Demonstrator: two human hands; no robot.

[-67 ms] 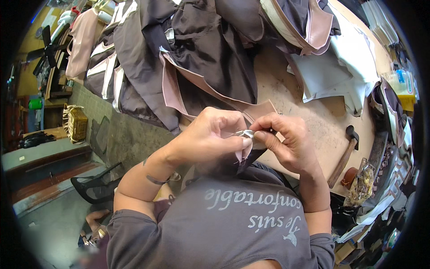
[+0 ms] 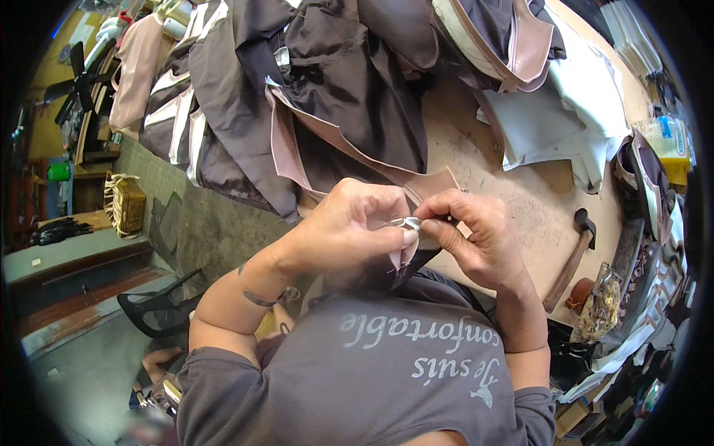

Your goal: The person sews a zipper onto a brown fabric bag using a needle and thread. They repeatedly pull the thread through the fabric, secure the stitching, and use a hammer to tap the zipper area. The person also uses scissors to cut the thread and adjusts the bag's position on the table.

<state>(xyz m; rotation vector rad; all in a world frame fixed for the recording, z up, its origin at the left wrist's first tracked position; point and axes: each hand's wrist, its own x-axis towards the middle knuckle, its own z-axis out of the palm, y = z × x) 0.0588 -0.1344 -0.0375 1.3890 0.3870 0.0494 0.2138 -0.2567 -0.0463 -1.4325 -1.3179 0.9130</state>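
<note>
My left hand [image 2: 349, 223] pinches a small pale, shiny piece [image 2: 405, 222] and the pink strip hanging below it [image 2: 402, 256]; what exactly the piece is, I cannot make out. Thumb and forefinger of my right hand [image 2: 472, 234] close on the same piece's right end. Dark brown fabric [image 2: 414, 269] hangs beneath my hands at the front edge. Just beyond them, pink-trimmed brown pieces [image 2: 357, 104] lie across the bench, with a pink band [image 2: 294, 141] running toward my hands.
Wooden bench [image 2: 480, 175], white sheets [image 2: 550, 134] at right, a hammer [image 2: 565, 271], a brown roll [image 2: 579, 296] and a cluttered bag [image 2: 602, 301]. At left, a fan [image 2: 74, 89], wicker basket [image 2: 126, 204], black chair [image 2: 149, 305] and another person's arm [image 2: 160, 360] at lower left.
</note>
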